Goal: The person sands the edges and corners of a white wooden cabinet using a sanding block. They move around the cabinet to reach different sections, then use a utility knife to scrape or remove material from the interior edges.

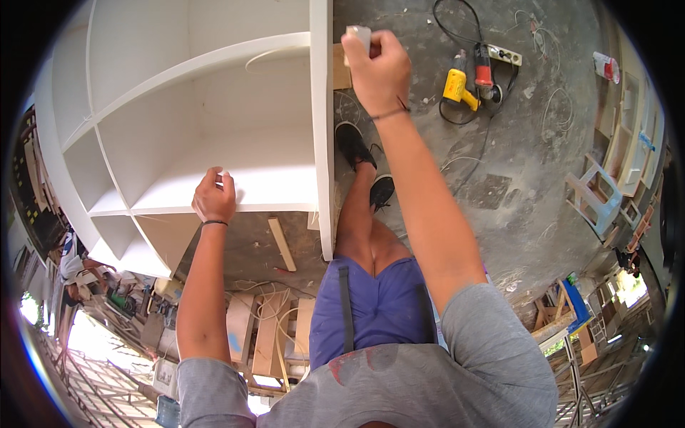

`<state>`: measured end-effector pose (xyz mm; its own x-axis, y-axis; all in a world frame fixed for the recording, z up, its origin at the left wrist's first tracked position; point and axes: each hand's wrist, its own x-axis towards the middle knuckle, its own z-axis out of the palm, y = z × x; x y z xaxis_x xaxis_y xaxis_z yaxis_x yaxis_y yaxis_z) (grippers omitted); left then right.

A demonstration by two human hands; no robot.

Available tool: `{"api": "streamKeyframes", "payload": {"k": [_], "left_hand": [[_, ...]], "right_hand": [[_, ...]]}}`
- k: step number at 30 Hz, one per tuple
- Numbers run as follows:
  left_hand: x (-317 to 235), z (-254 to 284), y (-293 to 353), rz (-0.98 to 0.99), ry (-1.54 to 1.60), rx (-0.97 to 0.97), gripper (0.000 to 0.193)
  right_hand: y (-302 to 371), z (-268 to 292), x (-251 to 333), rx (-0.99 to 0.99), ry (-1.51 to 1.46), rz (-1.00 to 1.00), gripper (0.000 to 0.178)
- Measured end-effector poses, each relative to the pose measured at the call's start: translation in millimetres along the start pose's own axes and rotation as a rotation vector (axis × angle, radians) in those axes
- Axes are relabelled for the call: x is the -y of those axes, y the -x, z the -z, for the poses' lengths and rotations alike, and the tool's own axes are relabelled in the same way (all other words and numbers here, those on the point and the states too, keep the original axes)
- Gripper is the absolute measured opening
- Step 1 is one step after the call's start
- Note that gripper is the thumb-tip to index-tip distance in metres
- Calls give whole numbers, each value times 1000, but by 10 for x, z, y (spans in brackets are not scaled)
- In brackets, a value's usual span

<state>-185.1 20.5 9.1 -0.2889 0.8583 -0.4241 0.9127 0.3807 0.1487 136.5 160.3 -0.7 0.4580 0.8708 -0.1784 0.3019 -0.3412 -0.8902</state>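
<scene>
A large white cabinet (322, 128) with open compartments stands on my left. My right hand (384, 71) is raised beside its tall side panel, near the far end. Thumb and fingers there are closed round a small whitish block (359, 36). My left hand (215, 197) is at the front edge of a white shelf board (264, 187), its fingers curled in. Whether it grips the board or some small thing cannot be seen.
On the concrete floor (514, 157) to the right lie a yellow heat gun (457, 85), a red-and-black angle grinder (484, 68) and a white power strip (504, 55) with loose cords. A pale blue stool (598, 196) stands far right. Another person (71, 264) is at the left rim.
</scene>
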Motion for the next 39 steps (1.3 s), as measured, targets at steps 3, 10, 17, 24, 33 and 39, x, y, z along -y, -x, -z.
{"api": "streamKeyframes", "payload": {"k": [3, 10, 17, 24, 33, 39], "left_hand": [[-9, -22, 21, -35, 24, -67, 24], [-949, -273, 546, -353, 390, -235, 38], [-1731, -481, 854, -237, 511, -291, 38], [-1756, -461, 904, -221, 498, -305, 38], [-1816, -541, 836, -139, 464, -134, 45], [-1788, -433, 802, -136, 420, -115, 40]], "right_hand": [[368, 384, -329, 55, -213, -182, 30], [1076, 1424, -1138, 29, -336, -483, 36], [1267, 1970, -921, 197, -236, -549, 22], [1186, 2026, -218, 522, -351, -702, 40], [581, 1234, 1004, 905, -207, -602, 35], [60, 753, 1316, 1216, -2, -548, 33]]}}
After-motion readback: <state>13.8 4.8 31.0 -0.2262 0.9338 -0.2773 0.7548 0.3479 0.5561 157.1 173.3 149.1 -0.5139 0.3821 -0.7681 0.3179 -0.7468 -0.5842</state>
